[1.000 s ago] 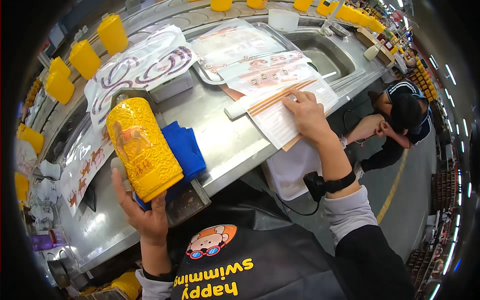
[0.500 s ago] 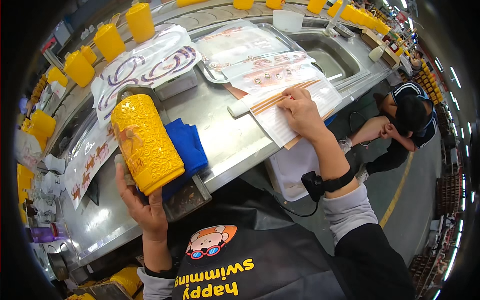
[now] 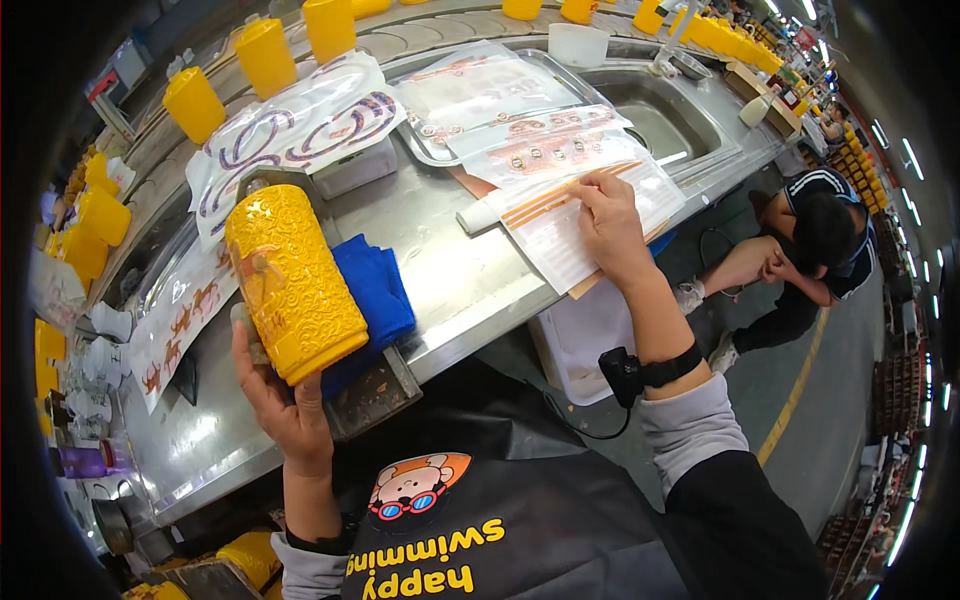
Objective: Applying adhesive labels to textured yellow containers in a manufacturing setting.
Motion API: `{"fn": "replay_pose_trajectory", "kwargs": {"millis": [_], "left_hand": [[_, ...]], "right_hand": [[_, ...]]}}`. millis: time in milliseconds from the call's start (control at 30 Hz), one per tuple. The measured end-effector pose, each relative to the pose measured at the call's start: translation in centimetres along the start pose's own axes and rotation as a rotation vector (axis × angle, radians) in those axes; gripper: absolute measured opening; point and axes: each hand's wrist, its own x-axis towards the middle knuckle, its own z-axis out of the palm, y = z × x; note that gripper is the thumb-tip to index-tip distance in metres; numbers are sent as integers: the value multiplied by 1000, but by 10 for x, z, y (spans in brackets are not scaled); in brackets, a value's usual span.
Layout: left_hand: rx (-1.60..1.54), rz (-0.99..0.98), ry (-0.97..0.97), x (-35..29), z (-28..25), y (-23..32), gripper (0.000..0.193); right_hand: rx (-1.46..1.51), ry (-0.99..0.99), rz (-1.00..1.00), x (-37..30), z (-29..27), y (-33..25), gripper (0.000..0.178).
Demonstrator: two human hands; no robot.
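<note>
A yellow ceramic jar (image 3: 296, 285) with raised scrollwork lies tilted at the left, its base toward me. My left hand (image 3: 285, 410) grips its lower end, thumb by the base and fingers along the left side; a small greyish piece (image 3: 248, 335) shows by the fingers. Under the jar's right side is a blue cloth (image 3: 378, 290). Over a white sheet with orange strips (image 3: 545, 205), my right hand (image 3: 612, 225) is closed in a pinch at the strips. Whatever sits between its fingertips is too small to make out.
Printed transfer sheets (image 3: 290, 125) lie about the metal worktop (image 3: 450, 300), some on a metal tray (image 3: 425, 150). Behind are a sink (image 3: 660, 110), a white tub (image 3: 578, 45) and yellow jars (image 3: 265, 55) on a curved conveyor. A person (image 3: 825, 230) crouches at the right.
The yellow jars on the conveyor have shifted to the right. My right hand has lifted slightly and its fingers have drawn up along the strips. My left hand and its jar have barely moved.
</note>
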Motion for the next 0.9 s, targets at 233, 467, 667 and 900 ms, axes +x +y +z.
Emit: {"fn": "replay_pose_trajectory", "kwargs": {"millis": [233, 467, 667, 900], "left_hand": [[-101, -1, 13, 0, 0, -2, 79], [-118, -23, 12, -3, 2, -2, 79], [-104, -13, 6, -2, 1, 2, 78], [-78, -12, 12, 0, -2, -7, 77]], "right_hand": [[-32, -16, -94, -2, 0, -7, 22], [-84, -71, -92, -4, -8, -4, 19], [132, 7, -59, -1, -6, -4, 20], [111, -89, -186, 5, -9, -5, 14]]}}
